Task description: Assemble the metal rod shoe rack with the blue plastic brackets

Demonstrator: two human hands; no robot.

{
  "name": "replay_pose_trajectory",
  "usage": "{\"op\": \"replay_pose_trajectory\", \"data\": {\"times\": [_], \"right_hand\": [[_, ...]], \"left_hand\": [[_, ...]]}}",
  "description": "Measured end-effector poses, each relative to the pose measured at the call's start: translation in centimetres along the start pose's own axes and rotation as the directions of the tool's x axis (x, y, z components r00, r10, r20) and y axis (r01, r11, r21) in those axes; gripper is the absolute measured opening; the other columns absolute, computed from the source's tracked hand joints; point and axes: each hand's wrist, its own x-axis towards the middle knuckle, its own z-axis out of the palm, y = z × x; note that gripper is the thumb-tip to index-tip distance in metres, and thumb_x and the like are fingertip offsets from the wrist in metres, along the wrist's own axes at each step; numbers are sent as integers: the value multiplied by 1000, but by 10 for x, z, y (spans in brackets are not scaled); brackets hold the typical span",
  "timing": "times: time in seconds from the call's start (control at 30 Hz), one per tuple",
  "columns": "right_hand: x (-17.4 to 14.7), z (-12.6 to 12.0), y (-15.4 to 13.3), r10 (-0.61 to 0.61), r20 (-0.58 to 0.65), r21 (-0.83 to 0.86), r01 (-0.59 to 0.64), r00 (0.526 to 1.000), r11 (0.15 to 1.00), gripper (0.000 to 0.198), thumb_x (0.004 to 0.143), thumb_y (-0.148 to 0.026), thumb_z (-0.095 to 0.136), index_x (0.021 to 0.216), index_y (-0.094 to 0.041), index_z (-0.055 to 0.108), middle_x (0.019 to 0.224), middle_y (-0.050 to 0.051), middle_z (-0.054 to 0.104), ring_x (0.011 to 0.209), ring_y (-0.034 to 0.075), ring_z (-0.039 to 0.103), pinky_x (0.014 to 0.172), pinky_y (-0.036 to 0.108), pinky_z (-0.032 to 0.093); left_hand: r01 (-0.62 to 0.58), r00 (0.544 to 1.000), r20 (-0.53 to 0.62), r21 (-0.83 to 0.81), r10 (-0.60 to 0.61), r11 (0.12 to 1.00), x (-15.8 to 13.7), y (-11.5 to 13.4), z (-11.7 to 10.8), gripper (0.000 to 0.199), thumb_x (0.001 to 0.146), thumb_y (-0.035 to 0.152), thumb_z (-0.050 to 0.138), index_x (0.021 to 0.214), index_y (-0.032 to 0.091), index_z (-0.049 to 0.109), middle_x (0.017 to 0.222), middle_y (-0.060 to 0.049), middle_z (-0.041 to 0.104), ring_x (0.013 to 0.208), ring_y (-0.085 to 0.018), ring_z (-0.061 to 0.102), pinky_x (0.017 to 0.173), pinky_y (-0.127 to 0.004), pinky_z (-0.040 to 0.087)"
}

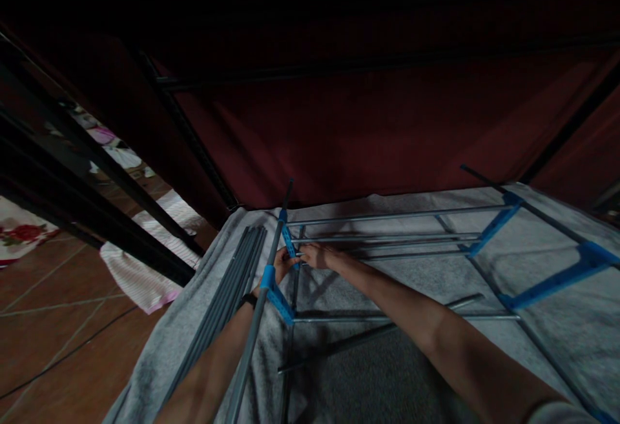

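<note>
L hand point(282, 266): closed on blue bracket point(289, 241), likely bracing it | R hand point(316, 256): fingertips at rod point(411, 255) end, grip closure unclear | bracket: on frame point(402, 215), near blanket's point(159, 353) far-left corner | tubes point(237, 275): bundled along left edge, probably for reach

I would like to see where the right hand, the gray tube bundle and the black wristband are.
Right hand point(317, 256): head view, back of hand.
Gray tube bundle point(220, 311): head view, along its middle.
Black wristband point(250, 299): head view, its middle.
</note>
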Motion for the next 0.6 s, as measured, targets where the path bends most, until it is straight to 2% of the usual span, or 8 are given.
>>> {"op": "replay_pose_trajectory", "data": {"times": [0.1, 0.3, 0.47, 0.6], "right_hand": [[-2, -1, 1, -8, 9, -17, 9, 1000, 1000, 21, 102, -28, 53, 112, -22, 70, 126, 8, 72, 117, 25, 66, 97, 33, 53], [-3, -1, 3, 26, 40, -8, -26, 999, 1000, 18, 101, -25, 55, 111, -23, 70, 130, 7, 71, 120, 25, 64, 99, 34, 52], [-1, 3, 5, 7, 60, -8, -6, 998, 1000, 15, 101, -26, 56, 104, -21, 70, 121, 9, 73, 114, 25, 67, 90, 31, 54], [3, 5, 7, 8, 45, 14, -9, 999, 1000, 16, 101, -28, 56, 103, -21, 70, 121, 9, 73, 114, 26, 67, 88, 31, 54]], "left_hand": [[-26, 999, -28, 30, 27, 999, 0, 3, 2, 37, 58, 30, 94, 78, 23, 64, 85, -4, 76, 110, -35, 67, 102, -45, 52], [-31, 999, -13, 58, 32, 998, -3, 3, 3, 37, 61, 34, 92, 79, 22, 61, 87, -4, 75, 104, -33, 68, 97, -45, 53], [-42, 999, -8, 72, 43, 997, -4, -1, 5, 38, 64, 41, 89, 82, 22, 62, 92, -6, 75, 106, -34, 68, 93, -46, 54], [-54, 998, -20, 87, 56, 995, -1, -3, 6, 45, 60, 48, 92, 84, 22, 64, 95, -8, 76, 106, -36, 68, 95, -47, 54]]}}
